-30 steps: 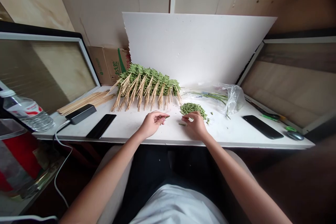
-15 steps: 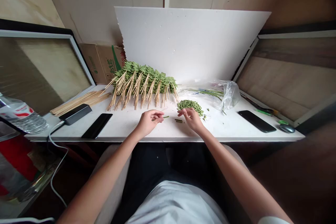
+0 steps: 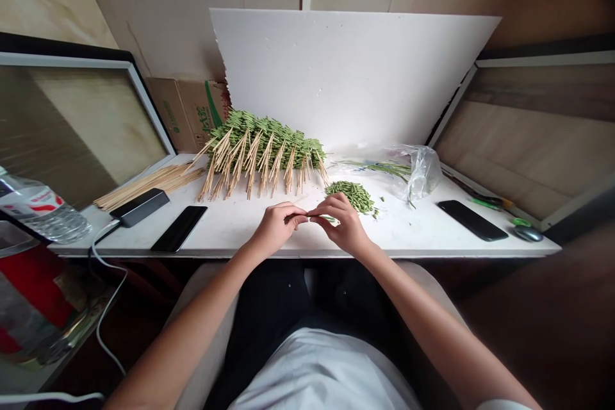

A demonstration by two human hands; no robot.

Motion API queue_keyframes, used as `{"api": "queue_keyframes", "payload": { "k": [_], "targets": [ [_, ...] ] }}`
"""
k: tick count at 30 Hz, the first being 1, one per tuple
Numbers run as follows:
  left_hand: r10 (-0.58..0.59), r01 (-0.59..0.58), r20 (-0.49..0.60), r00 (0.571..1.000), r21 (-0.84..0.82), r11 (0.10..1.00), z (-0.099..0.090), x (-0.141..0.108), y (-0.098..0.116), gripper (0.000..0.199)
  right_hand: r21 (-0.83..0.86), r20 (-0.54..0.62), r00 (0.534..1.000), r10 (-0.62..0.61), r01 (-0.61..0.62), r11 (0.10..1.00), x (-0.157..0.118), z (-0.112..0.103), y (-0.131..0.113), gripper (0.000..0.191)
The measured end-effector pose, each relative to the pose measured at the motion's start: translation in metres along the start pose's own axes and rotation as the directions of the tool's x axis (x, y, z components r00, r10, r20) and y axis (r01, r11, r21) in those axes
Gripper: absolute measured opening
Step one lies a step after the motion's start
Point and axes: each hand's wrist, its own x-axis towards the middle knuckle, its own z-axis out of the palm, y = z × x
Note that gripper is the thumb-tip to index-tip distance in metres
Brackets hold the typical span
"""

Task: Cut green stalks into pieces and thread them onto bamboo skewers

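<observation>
In the middle, near the table's front edge, my left hand (image 3: pixel 275 230) and my right hand (image 3: pixel 346 228) meet at the fingertips. Both are pinched closed on a short cut green stalk piece (image 3: pixel 308 218), mostly covered by the fingers. Just behind my right hand lies a pile of similar cut green pieces (image 3: pixel 353 195). More green bits (image 3: pixel 329 219) show on the table between the fingers of that hand. Farther back on the left is a large stack of skewered green pieces (image 3: pixel 269 134), its bare wooden sticks pointing toward me.
Loose wooden skewers (image 3: pixel 148 186), a black box (image 3: pixel 139 207) and a phone (image 3: pixel 179 229) lie left. To the right are a plastic bag (image 3: pixel 423 173) with long green stalks, another phone (image 3: pixel 472 220) and a mouse (image 3: pixel 528 232). A white board (image 3: pixel 355 77) stands behind.
My hands have come together from a gap, fingertips now meeting. The green piece that stuck out from my left fingers is now between both hands.
</observation>
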Motion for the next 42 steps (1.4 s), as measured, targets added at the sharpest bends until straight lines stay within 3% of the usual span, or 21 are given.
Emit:
{"api": "queue_keyframes", "payload": {
  "k": [3,6,10,13,15,17,20,24,25,26,27,31,36,42],
  "targets": [
    [0.023,-0.025,0.035,0.999,0.042,0.999,0.001,-0.001,0.003,0.014,-0.050,0.029,0.997,-0.070,0.072,0.996,-0.001,-0.001,0.001,0.014],
    [0.026,-0.025,0.065,0.998,-0.017,1.000,0.007,-0.004,0.003,0.019,-0.012,0.026,0.997,-0.067,0.067,0.998,-0.002,0.001,-0.003,0.017],
    [-0.008,0.033,0.089,0.996,-0.280,0.960,0.017,-0.007,0.002,0.022,0.199,-0.069,0.995,0.072,-0.057,0.978,-0.001,0.007,-0.013,0.025],
    [-0.015,0.063,0.119,0.993,-0.408,0.911,0.020,-0.008,0.005,0.023,0.353,-0.036,0.989,0.146,-0.124,0.927,0.003,0.002,-0.010,0.033],
    [-0.023,0.070,0.128,0.992,-0.381,0.922,0.017,-0.007,0.007,0.024,0.340,0.023,0.980,0.197,-0.193,0.920,0.008,-0.010,0.000,0.034],
    [-0.050,0.084,0.116,0.992,-0.309,0.947,0.012,-0.005,0.006,0.024,0.216,0.055,0.954,0.294,-0.299,0.929,0.011,-0.026,0.014,0.034],
    [-0.132,0.150,0.087,0.987,-0.245,0.958,0.007,-0.003,-0.002,0.027,-0.042,0.128,0.862,0.490,-0.489,0.871,0.010,-0.047,0.034,0.027],
    [-0.213,0.228,0.091,0.973,-0.219,0.949,0.007,-0.001,-0.016,0.031,-0.221,0.379,0.607,0.699,-0.674,0.705,0.003,-0.052,0.046,0.022],
    [-0.219,0.234,0.095,0.971,-0.207,0.950,0.007,-0.001,-0.018,0.031,-0.255,0.412,0.558,0.720,-0.689,0.679,0.002,-0.050,0.047,0.024],
    [-0.221,0.236,0.096,0.971,-0.196,0.952,0.007,-0.002,-0.019,0.031,-0.296,0.400,0.542,0.739,-0.686,0.664,0.001,-0.049,0.046,0.024],
    [-0.220,0.235,0.095,0.971,-0.185,0.954,0.008,-0.002,-0.019,0.031,-0.345,0.343,0.559,0.755,-0.673,0.655,0.002,-0.048,0.046,0.024],
    [-0.217,0.230,0.091,0.972,-0.166,0.959,0.007,-0.002,-0.019,0.032,-0.457,0.010,0.734,0.679,-0.601,0.656,0.005,-0.051,0.044,0.023],
    [-0.197,0.210,0.099,0.975,-0.146,0.967,0.007,-0.003,-0.023,0.031,-0.346,0.037,0.789,0.614,-0.566,0.748,0.001,-0.051,0.057,0.028],
    [-0.195,0.199,0.116,0.974,-0.025,0.980,0.004,-0.002,-0.032,0.025,-0.244,0.074,0.804,0.590,-0.559,0.793,-0.012,-0.034,0.077,0.025]
  ]
}}
